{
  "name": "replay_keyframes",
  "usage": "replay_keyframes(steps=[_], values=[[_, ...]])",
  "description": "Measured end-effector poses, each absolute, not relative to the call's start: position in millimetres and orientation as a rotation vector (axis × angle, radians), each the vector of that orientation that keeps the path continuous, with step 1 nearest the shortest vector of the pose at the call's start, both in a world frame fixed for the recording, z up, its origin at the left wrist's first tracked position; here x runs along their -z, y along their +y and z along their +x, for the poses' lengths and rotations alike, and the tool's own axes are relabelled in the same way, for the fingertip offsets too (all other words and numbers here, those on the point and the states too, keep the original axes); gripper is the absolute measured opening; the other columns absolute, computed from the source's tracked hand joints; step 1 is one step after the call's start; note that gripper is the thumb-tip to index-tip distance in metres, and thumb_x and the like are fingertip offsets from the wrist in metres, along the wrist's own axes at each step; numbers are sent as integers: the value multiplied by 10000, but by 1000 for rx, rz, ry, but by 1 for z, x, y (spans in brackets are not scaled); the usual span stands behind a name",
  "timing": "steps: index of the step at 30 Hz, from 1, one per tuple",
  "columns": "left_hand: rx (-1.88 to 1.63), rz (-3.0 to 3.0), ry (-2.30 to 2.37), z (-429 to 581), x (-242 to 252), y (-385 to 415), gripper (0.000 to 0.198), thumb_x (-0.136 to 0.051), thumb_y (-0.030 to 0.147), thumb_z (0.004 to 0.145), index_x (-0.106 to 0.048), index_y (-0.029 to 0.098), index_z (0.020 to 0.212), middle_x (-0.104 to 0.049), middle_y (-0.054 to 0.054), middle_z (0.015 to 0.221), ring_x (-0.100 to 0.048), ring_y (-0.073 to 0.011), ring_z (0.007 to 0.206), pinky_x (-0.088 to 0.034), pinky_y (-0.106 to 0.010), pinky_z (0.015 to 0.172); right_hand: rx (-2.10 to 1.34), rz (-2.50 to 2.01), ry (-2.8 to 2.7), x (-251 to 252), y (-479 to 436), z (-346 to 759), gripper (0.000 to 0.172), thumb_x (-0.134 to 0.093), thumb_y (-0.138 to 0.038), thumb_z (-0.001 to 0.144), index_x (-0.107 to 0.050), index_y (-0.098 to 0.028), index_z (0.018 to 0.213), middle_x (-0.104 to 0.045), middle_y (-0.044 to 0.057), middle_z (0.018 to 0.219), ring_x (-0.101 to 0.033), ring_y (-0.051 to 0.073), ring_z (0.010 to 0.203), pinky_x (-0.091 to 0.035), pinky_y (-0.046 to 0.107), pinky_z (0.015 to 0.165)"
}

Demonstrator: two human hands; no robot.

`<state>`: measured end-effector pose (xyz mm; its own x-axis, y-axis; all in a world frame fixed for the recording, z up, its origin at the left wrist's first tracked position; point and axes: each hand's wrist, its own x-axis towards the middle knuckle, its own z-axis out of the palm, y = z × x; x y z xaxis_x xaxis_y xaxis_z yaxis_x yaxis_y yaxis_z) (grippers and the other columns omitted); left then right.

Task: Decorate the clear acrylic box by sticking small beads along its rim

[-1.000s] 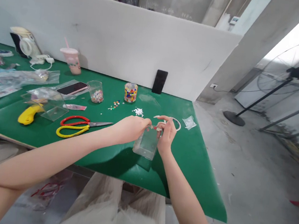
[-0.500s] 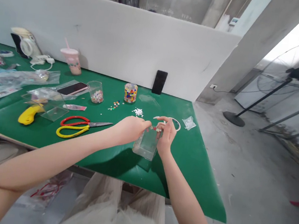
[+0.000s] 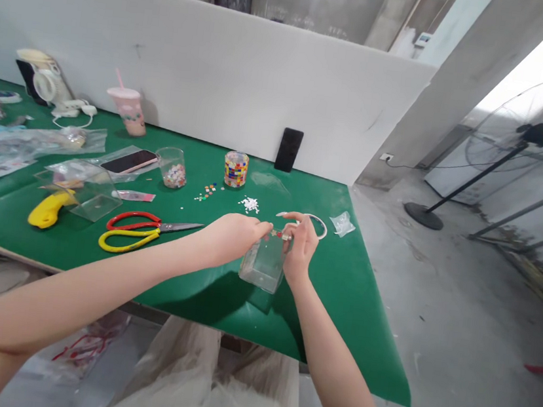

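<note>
A clear glass cup (image 3: 262,265) lies tilted on the green table (image 3: 349,292), held up off the mat. My right hand (image 3: 301,250) is wrapped round its right side and rim. My left hand (image 3: 235,235) is closed in a pinch at the cup's upper rim, where a few small red and white tiles (image 3: 279,234) sit between the fingertips of both hands. A small pile of white tiles (image 3: 250,204) and a few coloured tiles (image 3: 208,190) lie just beyond my hands.
Red and yellow scissors (image 3: 142,232) and a yellow cutter (image 3: 47,210) lie at left. A mosaic-covered cup (image 3: 235,169), a glass of tiles (image 3: 173,167), a phone (image 3: 131,160), a pink drink cup (image 3: 129,110), plastic bags and a white ring (image 3: 317,222) are about. A standing fan (image 3: 532,136) is on the right.
Nothing has visibly changed apart from a slight shift of the camera; both hands stay at the cup's rim.
</note>
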<state>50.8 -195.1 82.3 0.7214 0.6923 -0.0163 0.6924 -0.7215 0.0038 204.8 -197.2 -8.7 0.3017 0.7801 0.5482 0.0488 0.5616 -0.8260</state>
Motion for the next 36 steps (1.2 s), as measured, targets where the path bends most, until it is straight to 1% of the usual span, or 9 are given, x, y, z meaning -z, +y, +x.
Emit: replay_keyframes(steps=[4,7,11,17,20,23,26,30,36], values=[[89,2937,1125,55,-91,-191,227,-515,-2,872,-661,117,998,-757,-91,859,-746,-235,778,-520,-271,644,-588,-850,-1185,8,-198,206,494,-386,-611,981,-641,-192,925,-374,-82,522,-324,90,412,-270,250,446],[91,2939,1110,54,-95,-190,200,-502,19,889,-644,140,962,-745,-58,813,-737,-221,749,-483,-254,599,-605,-841,-1189,7,-200,205,506,-379,-623,977,-638,-195,906,-374,-80,522,-316,88,401,-288,251,438],[62,2939,1137,53,-94,-194,182,-482,40,903,-627,148,926,-724,-55,783,-727,-213,730,-459,-246,577,-624,-833,-1187,5,-202,203,502,-376,-631,973,-642,-209,917,-362,-81,521,-302,89,393,-315,257,438],[-13,2932,1181,53,-88,-196,209,-485,37,896,-638,136,997,-741,-80,821,-733,-219,736,-488,-251,597,-610,-824,-1192,6,-200,203,500,-391,-623,975,-638,-192,916,-384,-80,541,-322,84,415,-337,253,461],[-50,2914,1183,51,-86,-195,244,-474,48,913,-644,141,1061,-770,-86,904,-748,-216,810,-522,-254,656,-600,-829,-1202,8,-199,205,495,-403,-609,979,-646,-181,928,-406,-74,554,-345,86,436,-323,248,469],[-58,2893,1196,48,-85,-195,265,-478,64,926,-646,146,1113,-781,-91,988,-755,-229,900,-547,-274,726,-596,-829,-1206,7,-199,205,474,-405,-589,986,-656,-191,930,-396,-73,539,-343,90,436,-299,251,468],[-39,2878,1219,47,-83,-198,259,-484,102,951,-637,145,1155,-780,-103,1030,-759,-255,925,-561,-309,742,-597,-831,-1206,6,-200,204,455,-393,-574,992,-657,-207,937,-378,-77,512,-342,98,431,-304,254,469],[-7,2882,1246,49,-86,-200,232,-491,141,970,-635,132,1152,-780,-123,1010,-763,-273,902,-562,-320,716,-598,-839,-1209,4,-201,203,453,-390,-578,989,-654,-214,932,-376,-74,517,-347,105,436,-327,258,473],[10,2900,1227,52,-92,-199,204,-490,109,952,-643,141,1083,-773,-86,857,-758,-231,792,-523,-256,639,-596,-845,-1206,4,-201,203,476,-378,-602,980,-651,-214,937,-371,-72,534,-339,102,430,-349,255,462]])
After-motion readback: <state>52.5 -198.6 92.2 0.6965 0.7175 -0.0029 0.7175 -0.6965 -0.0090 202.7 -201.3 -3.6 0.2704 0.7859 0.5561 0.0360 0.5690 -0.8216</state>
